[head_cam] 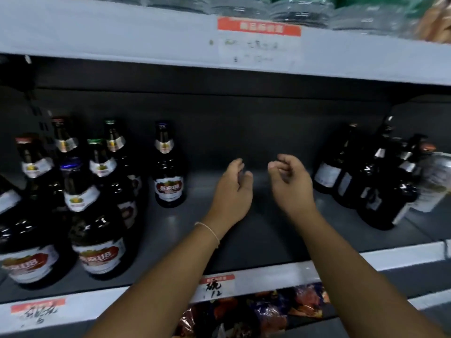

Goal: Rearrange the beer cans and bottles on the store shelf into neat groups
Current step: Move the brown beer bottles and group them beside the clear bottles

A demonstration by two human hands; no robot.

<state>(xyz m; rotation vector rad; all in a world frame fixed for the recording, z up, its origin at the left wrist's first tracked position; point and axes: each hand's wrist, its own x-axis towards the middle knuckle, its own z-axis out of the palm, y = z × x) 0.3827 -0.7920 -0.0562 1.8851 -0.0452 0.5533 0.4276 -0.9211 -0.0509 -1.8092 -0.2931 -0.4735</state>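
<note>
A grey store shelf [256, 240] holds dark beer bottles. Several with red-and-white labels stand grouped at the left [97, 228]. One more of that kind stands alone [168, 172] just right of the group. Several dark bottles with pale labels [366, 181] stand at the right. My left hand [231, 189] and my right hand [290, 181] hover side by side over the bare middle of the shelf. The fingers of both are loosely curled and hold nothing. Neither hand touches a bottle.
A silver can or pale bottle [436, 176] sits at the far right edge. The upper shelf [122, 35] overhangs close above and carries a price tag [258, 42]. Packaged snacks [256, 311] lie on the shelf below.
</note>
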